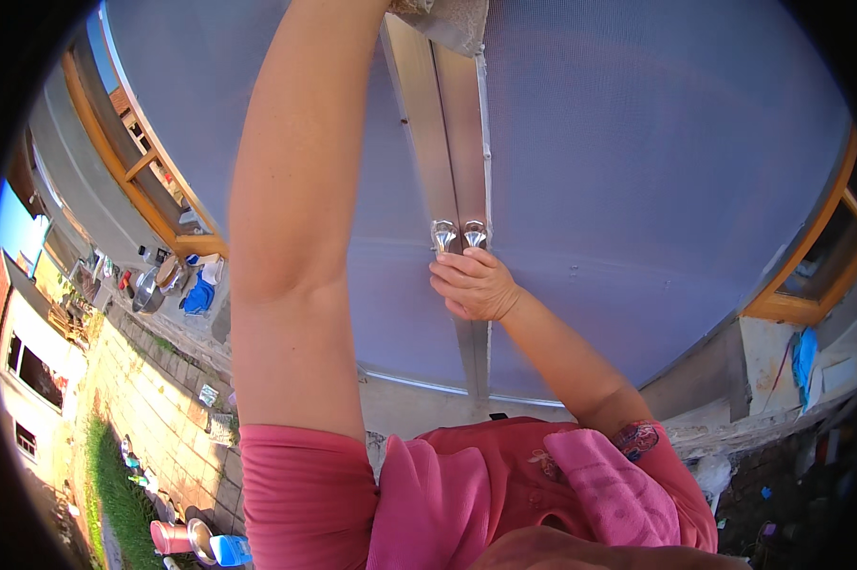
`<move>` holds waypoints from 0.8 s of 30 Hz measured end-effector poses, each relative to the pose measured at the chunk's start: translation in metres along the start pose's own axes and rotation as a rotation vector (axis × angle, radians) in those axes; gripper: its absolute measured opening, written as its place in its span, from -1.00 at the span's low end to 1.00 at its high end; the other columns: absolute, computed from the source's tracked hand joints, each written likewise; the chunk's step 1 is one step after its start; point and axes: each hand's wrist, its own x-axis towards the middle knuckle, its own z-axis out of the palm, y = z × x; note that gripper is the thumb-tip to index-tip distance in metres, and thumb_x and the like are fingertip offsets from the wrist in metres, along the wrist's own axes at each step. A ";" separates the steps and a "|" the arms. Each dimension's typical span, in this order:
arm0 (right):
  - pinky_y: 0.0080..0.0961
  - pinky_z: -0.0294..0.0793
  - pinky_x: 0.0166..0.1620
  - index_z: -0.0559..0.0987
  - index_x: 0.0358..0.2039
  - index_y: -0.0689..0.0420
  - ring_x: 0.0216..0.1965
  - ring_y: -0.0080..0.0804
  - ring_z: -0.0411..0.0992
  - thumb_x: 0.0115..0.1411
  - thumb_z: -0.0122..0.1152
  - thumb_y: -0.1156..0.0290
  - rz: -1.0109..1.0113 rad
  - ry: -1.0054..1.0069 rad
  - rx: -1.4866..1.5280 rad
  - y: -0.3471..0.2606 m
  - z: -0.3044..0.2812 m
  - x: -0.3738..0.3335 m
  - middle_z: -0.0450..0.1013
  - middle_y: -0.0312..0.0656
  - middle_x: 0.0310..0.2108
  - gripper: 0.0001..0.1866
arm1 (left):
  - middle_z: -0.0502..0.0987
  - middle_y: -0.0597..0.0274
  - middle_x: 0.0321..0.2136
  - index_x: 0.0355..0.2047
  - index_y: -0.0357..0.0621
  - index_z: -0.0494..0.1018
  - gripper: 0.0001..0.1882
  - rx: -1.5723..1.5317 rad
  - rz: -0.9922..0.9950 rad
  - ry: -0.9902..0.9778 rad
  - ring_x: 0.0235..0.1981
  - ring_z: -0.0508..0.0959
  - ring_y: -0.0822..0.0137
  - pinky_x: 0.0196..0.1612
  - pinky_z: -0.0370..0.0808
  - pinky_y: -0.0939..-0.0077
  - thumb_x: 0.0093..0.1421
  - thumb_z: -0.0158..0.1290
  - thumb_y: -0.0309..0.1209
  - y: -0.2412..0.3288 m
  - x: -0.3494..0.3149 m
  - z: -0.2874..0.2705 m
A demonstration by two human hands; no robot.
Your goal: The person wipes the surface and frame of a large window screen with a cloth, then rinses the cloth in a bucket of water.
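In front of me stands a pair of screen doors (637, 152) with bluish-grey mesh and metallic middle frames (428, 123). Two shiny faceted knobs sit side by side where the doors meet, a left knob (443, 236) and a right knob (475, 234). My right hand (478, 287) is closed at the right knob, its fingers curled across the meeting frames just below the left one. My left arm (300, 190) stretches upward past the top edge, so its hand is out of sight. A greyish-brown cloth (457, 27) hangs at the top by the door frames; what holds it is hidden.
Wooden-framed windows (153, 166) flank the doors. On the left ledge lie a metal pot (147, 291) and a blue cloth or bag (198, 296). Lower left, a red bucket (170, 538) and a blue container (230, 549) stand by paving. A blue item (804, 366) hangs at right.
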 end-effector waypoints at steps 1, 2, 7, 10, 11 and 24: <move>-0.30 0.18 0.29 0.59 -0.24 -0.15 0.26 -0.50 0.27 -0.10 0.37 0.19 0.006 -0.002 0.003 -0.001 0.001 -0.001 0.46 -0.48 0.07 -0.66 | 0.62 -0.30 -0.32 -0.24 -0.31 0.60 -0.63 0.008 0.004 -0.002 -0.23 0.62 -0.26 -0.11 0.56 -0.06 0.13 0.07 -0.22 0.000 -0.016 0.001; -0.30 0.18 0.29 0.59 -0.24 -0.15 0.26 -0.50 0.28 -0.10 0.37 0.20 0.012 -0.003 0.009 -0.003 0.001 0.000 0.46 -0.48 0.07 -0.66 | 0.61 -0.28 -0.32 -0.23 -0.30 0.59 -0.63 0.011 -0.019 -0.017 -0.23 0.62 -0.25 -0.11 0.55 -0.06 0.13 0.08 -0.22 0.004 -0.032 -0.001; -0.28 0.24 0.25 0.59 -0.25 -0.13 0.25 -0.49 0.29 -0.13 0.39 0.25 0.033 -0.046 0.060 -0.003 -0.010 -0.006 0.47 -0.47 0.05 -0.65 | 0.56 -0.19 -0.29 -0.17 -0.25 0.54 -0.66 -0.158 -0.083 -0.078 -0.21 0.57 -0.22 -0.13 0.53 -0.02 0.15 0.12 -0.25 0.017 -0.134 -0.003; -0.26 0.26 0.24 0.60 -0.24 -0.12 0.26 -0.46 0.29 -0.12 0.38 0.26 0.031 -0.013 0.064 -0.001 -0.009 -0.002 0.47 -0.44 0.07 -0.65 | 0.54 -0.04 -0.21 -0.04 -0.11 0.54 -0.60 -0.216 -0.153 -0.211 -0.17 0.57 -0.11 -0.12 0.53 0.09 0.12 0.17 -0.26 0.026 -0.185 -0.013; -0.23 0.26 0.26 0.61 -0.23 -0.11 0.27 -0.43 0.29 -0.11 0.37 0.26 0.023 -0.005 0.069 -0.003 -0.006 0.000 0.47 -0.43 0.08 -0.65 | 0.55 0.03 -0.21 -0.02 -0.06 0.56 -0.58 -0.203 -0.187 -0.298 -0.14 0.57 -0.01 -0.11 0.53 0.17 0.12 0.17 -0.22 0.025 -0.201 -0.020; -0.11 0.32 0.30 0.64 -0.19 -0.10 0.20 -0.30 0.40 -0.11 0.35 0.28 0.076 -0.036 0.117 -0.006 -0.008 0.001 0.50 -0.41 0.09 -0.62 | 0.52 0.20 -0.14 0.07 0.08 0.54 -0.50 -0.192 -0.156 -0.364 -0.16 0.60 0.13 -0.12 0.56 0.31 0.07 0.25 -0.30 0.023 -0.236 -0.024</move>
